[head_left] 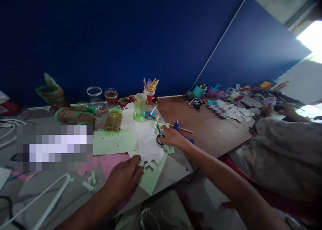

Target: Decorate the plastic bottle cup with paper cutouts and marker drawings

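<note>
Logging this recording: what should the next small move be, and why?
Probably bring the scissors to the notched white paper: the right hand is at their handles, the blades point away from the notches, and the left hand is at the paper's edge.

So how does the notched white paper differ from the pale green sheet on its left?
The notched white paper has jagged cutouts; the pale green sheet has a straight near edge. The left hand touches the white paper, not the green sheet. Both look like paper.
</note>
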Demonstrator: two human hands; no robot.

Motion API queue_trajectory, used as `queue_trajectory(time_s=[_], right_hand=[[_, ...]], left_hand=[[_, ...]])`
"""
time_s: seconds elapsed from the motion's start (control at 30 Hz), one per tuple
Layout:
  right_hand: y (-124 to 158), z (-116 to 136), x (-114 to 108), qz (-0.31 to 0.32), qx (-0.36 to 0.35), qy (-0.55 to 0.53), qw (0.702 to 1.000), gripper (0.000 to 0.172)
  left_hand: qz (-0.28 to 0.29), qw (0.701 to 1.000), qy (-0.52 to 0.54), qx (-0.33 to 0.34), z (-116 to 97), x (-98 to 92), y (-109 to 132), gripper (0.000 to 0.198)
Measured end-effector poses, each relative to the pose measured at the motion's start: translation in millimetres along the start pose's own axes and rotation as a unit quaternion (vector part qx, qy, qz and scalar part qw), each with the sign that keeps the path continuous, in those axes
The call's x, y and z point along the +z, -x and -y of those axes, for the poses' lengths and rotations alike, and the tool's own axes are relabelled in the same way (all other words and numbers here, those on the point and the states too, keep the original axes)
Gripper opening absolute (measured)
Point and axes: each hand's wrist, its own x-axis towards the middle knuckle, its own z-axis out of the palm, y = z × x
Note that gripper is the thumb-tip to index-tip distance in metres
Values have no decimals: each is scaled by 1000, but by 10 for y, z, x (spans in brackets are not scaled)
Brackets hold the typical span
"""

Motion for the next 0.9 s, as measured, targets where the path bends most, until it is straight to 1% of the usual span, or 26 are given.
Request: queue_trajectory(time_s=[0.07,0.13,0.2,0.23,0.27,0.33,0.4,0.47,0.53,0.6,0.63,0.7,0.77,0.83,0.9], right_hand=[[61,-97,1,1,-4,-41,999,52],[129,-197,17,11,-4,-80,997,48],[204,-286,54,41,11,-175,984,42],[245,-325,79,60,23,-247,967,40],[289,-359,109,79,35,-330,940,38],[386,-410,175,110,54,-486,865,36],[490,-439,242,137,49,-590,794,36],[588,-450,305,164,22,-666,727,39],[663,-447,364,196,-10,-721,664,42],[711,-430,416,229,-32,-754,615,40],[725,-417,436,241,-41,-764,597,38],[744,-381,464,240,-58,-779,576,39],[755,-337,472,224,-80,-787,570,45],[760,-297,469,215,-101,-783,574,47],[761,-269,466,218,-115,-773,585,45]], left_hand=[[-4,998,63,-14,-2,-19,-9,31],[6,988,151,-25,5,-32,-18,29],[30,964,261,-44,19,-27,-19,30],[40,945,320,-57,26,-16,-14,32],[43,921,380,-71,33,2,-5,34],[36,864,492,-101,39,55,28,35],[26,797,588,-133,29,122,75,34],[6,729,663,-168,3,186,126,32],[-18,670,717,-191,-41,228,169,31],[-45,624,753,-207,-104,239,201,30],[-61,604,765,-214,-141,235,214,30],[-87,564,786,-237,-222,223,238,29],[-109,524,805,-256,-292,232,265,27],[-125,494,818,-268,-334,274,292,26],[-128,480,824,-273,-346,339,316,27]])
